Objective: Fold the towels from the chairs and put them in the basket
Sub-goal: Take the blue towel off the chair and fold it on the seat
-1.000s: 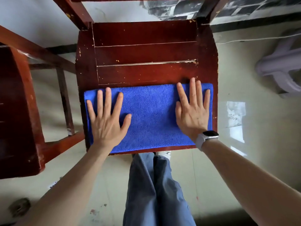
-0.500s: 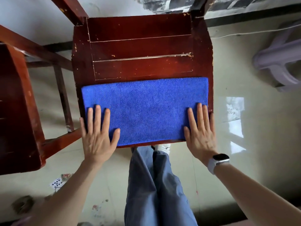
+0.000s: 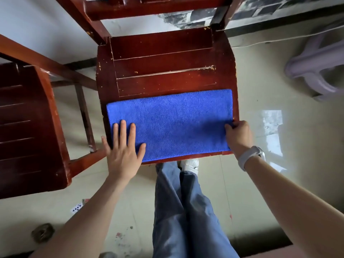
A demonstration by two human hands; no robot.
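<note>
A blue towel [image 3: 173, 123], folded into a long rectangle, lies flat across the front half of a dark red wooden chair seat [image 3: 163, 67]. My left hand [image 3: 123, 148] rests flat on the towel's near left corner, fingers spread. My right hand [image 3: 239, 135] is curled around the towel's right edge near the front corner, pinching the cloth. A pale watch band sits on that wrist. No basket is in view.
A second red wooden chair [image 3: 28, 127] stands close on the left. A pale plastic stool [image 3: 316, 64] sits at the right on the tiled floor. My legs [image 3: 184, 207] stand just in front of the seat. A playing card [image 3: 77, 207] lies on the floor.
Both hands slid back from the towel's middle to its near edge. The right hand went from lying flat to closing on the towel's right edge; the left stays flat.
</note>
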